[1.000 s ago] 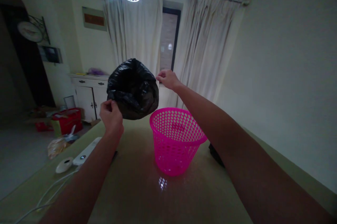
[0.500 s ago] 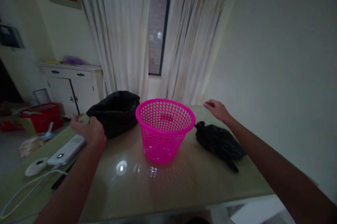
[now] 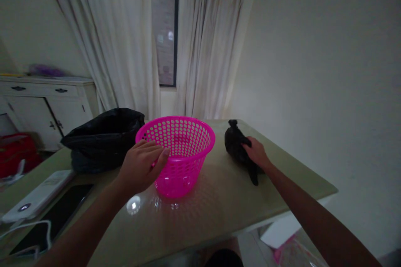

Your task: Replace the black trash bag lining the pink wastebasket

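A bright pink plastic basket [image 3: 180, 179] with a perforated wall stands upright on the table. My left hand [image 3: 144, 164] is at its near left side, overlapping the rim in view; the fingers are stretched out with the thumb apart, and whether they touch the basket is unclear. To the right of the basket, my right hand [image 3: 255, 152] grips a bunched black plastic bag [image 3: 236, 143], its thumb and fingers closed on the side. A knotted end sticks up at the bag's top. An opened black bag [image 3: 100, 150] stands left of the basket, its mouth wide.
On the left of the glossy table [image 3: 200, 233] lie a white power strip [image 3: 39, 196], a black phone [image 3: 58, 212] and a white cable [image 3: 46, 227]. Behind are a white cabinet [image 3: 28, 112] and curtains [image 3: 125, 41]. A wall [image 3: 307, 70] rises on the right.
My right hand has come down onto the bunched black bag and taken hold of it, lifting its knotted end. My left hand has moved right, from the opened bag to the basket. The view has turned right.
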Available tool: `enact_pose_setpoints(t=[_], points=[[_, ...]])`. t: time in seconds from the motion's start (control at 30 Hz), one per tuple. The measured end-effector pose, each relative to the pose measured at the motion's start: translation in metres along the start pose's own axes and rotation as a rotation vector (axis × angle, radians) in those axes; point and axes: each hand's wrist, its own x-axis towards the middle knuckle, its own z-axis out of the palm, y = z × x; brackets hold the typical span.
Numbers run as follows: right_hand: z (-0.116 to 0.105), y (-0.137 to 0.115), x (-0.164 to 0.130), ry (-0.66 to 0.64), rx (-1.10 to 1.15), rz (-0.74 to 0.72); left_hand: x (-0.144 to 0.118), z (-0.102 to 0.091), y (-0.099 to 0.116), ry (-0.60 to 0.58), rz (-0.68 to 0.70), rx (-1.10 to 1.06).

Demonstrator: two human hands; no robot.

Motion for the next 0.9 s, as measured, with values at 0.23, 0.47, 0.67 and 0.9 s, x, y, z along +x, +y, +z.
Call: enact_pose_setpoints(t=[0.23,0.47,0.67,0.9], points=[[-0.125,-0.066,0.079,0.754,1.066,-0.076,0.004,0.001,0.024,0.024,0.08,0.07],[-0.145,-0.175,0.135,0.835,1.11,-0.436,0.01,0.01,0.039,0.051,0.077,0.052],[-0.058,-0.232,0.068,0.418,0.903,-0.337,0.011,0.009,0.038,0.066,0.051,0.127],[-0.026,-0.221,0.021,-0.336,0.499,-0.7,0.039,-0.013,0.03,0.05,-0.089,-0.136]])
